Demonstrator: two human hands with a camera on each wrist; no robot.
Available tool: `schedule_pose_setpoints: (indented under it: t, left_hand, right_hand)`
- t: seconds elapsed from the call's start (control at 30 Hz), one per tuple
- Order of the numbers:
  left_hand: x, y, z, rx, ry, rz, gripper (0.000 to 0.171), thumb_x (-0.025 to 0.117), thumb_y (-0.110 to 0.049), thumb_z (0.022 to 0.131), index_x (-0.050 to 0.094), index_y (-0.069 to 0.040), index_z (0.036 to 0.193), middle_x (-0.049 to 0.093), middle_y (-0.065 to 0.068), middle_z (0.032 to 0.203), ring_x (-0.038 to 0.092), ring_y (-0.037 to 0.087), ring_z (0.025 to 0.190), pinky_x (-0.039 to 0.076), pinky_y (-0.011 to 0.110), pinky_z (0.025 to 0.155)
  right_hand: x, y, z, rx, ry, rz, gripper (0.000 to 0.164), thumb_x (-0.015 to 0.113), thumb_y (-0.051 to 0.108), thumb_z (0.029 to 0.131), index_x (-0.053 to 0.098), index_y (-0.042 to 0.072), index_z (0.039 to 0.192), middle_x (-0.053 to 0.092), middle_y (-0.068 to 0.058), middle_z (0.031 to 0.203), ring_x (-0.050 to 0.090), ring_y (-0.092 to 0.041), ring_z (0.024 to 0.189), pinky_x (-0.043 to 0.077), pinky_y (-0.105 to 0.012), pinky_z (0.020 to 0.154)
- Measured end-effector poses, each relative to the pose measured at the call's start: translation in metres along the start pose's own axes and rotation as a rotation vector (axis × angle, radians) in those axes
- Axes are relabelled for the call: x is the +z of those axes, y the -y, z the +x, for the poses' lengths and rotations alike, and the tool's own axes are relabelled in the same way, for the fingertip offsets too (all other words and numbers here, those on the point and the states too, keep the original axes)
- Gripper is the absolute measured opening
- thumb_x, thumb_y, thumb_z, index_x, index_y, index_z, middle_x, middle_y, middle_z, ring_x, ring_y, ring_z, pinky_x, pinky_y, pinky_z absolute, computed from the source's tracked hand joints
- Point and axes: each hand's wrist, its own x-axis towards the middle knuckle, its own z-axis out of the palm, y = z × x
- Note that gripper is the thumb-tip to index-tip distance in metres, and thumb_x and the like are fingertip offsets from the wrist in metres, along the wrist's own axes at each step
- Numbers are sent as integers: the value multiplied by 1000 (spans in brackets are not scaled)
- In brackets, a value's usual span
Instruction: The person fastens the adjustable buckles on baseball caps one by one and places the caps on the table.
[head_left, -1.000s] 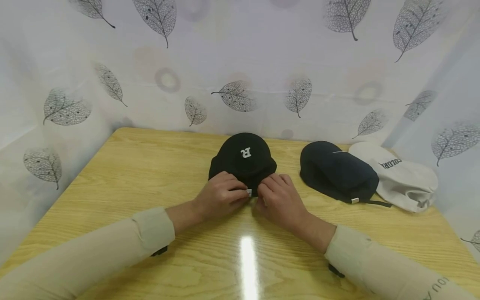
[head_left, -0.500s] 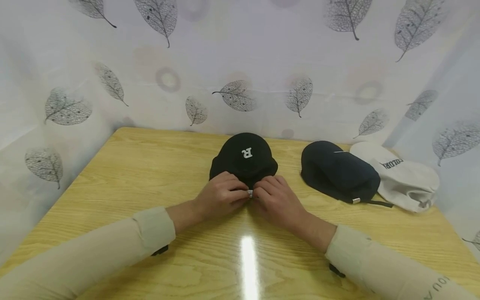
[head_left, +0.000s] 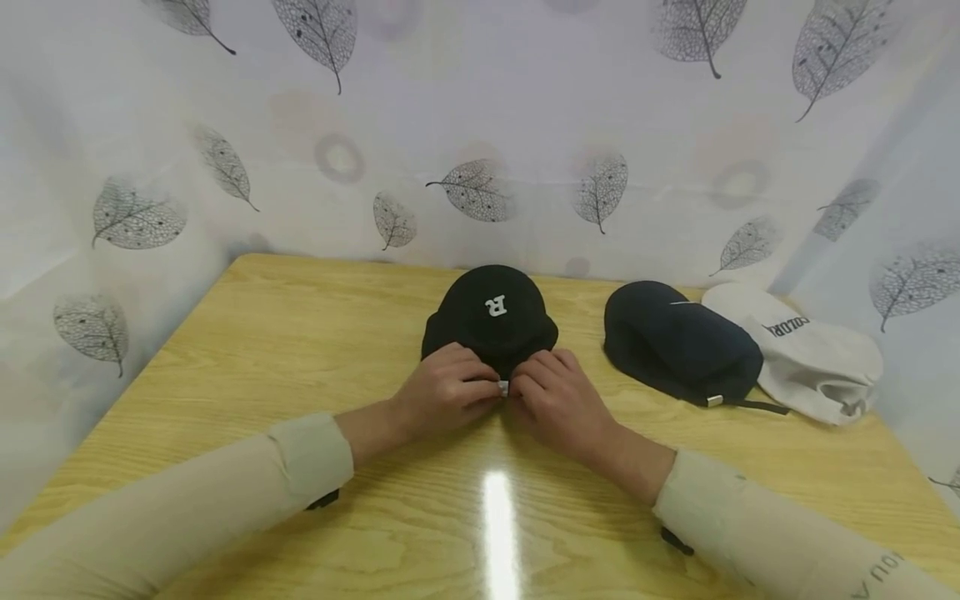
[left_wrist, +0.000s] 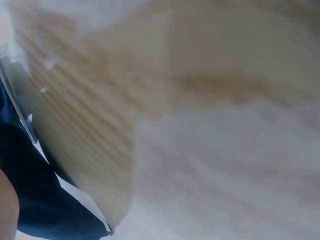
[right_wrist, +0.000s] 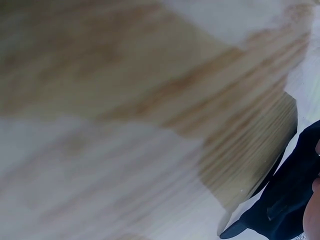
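A black cap (head_left: 480, 287) with a white letter R lies on the wooden table, its near edge between both hands. My left hand (head_left: 448, 389) pinches that edge right beside a small silvery buckle (head_left: 503, 388). From the other side my right hand (head_left: 561, 404) pinches the edge with curled fingers, its fingertips close to the buckle. Most of the strap at the buckle is hidden by the fingers. Dark fabric of the cap shows at the lower left of the left wrist view and the lower right of the right wrist view.
To the right lies a dark navy cap (head_left: 675, 342) with a loose strap end and metal buckle. It overlaps a cream cap (head_left: 825, 358) with dark lettering. Behind the wooden table (head_left: 315, 333) hangs a white leaf-patterned curtain (head_left: 525, 100).
The right hand's fingers have moved left, closer to the buckle, and curled in at the cap's edge. The left hand keeps its pinch, and the cap stays put.
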Motion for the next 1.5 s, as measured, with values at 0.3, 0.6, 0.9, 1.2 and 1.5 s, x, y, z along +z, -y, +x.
schedule_pose_setpoints:
  t: [0.3,0.6,0.9,1.2,1.5]
  left_hand:
    - [1,1,0,0,4,12,7,79,-18,73,76,-15,79,70,-4,78,62,8,73,48,23,68]
    - [0,0,0,-5,5,26,7,79,-17,73,75,-14,77,70,-4,78,63,9,73,47,22,68]
    - [1,0,0,-24,-20,40,9,79,-16,72,73,-13,78,69,-4,77,62,9,71,47,23,67]
    - [-4,0,-1,-74,-14,25,21,78,-21,75,67,-10,90,68,-1,78,60,9,69,47,24,67]
    - [-2,-1,-2,-70,-22,34,24,74,-19,78,62,-8,95,65,-1,83,59,10,70,48,25,69]
  right_hand:
    - [-1,0,0,16,0,-37,12,71,12,74,59,13,74,60,0,82,53,-19,80,38,-36,72]
    - [-4,1,-1,81,50,-37,13,70,14,74,57,13,73,58,0,79,52,-19,80,38,-36,75]
    - [-6,0,-1,97,40,-27,13,70,14,73,59,13,78,57,0,82,53,-19,82,39,-37,75]
    - [-3,1,-3,55,41,28,34,80,19,71,63,14,100,58,-4,99,55,-21,92,41,-39,78]
    - [0,3,5,-115,27,-155,23,67,24,84,63,12,103,60,-7,97,54,-25,86,41,-40,74]
